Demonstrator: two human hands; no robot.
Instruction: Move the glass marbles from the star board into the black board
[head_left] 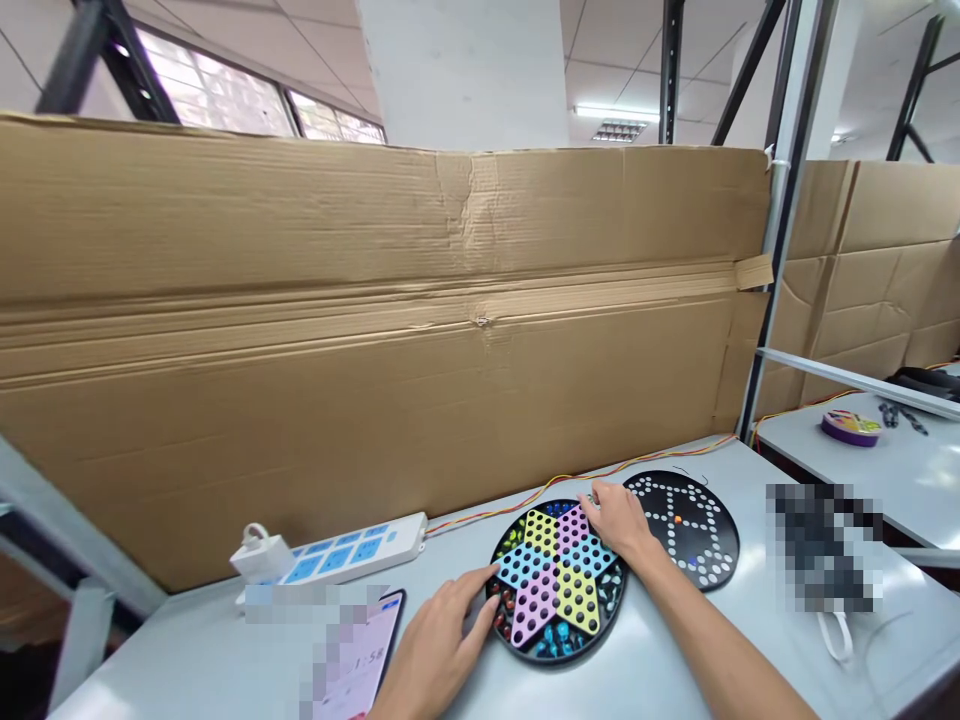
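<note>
Starting at the left with a white power strip (pixel 352 548) carrying a white charger (pixel 261 553), both lying along the foot of the cardboard wall (pixel 375 300). Passing a phone (pixel 367 650) lying screen-up on the grey table (pixel 187 650), just left of the left hand (pixel 439 645). Finding that hand released, fingers spread, fingertips touching the near-left rim of the round Chinese checkers board (pixel 556 585) lying just to its right, grasping nothing. Crossing the board's six-coloured star, with marbles in the black rim pockets. Reaching the right hand (pixel 616 520), bending down over the board's far-right edge, fingertips pointing left; being unable to tell whether pinching a marble. Ending at a black peg board (pixel 686 528) just beside.
</note>
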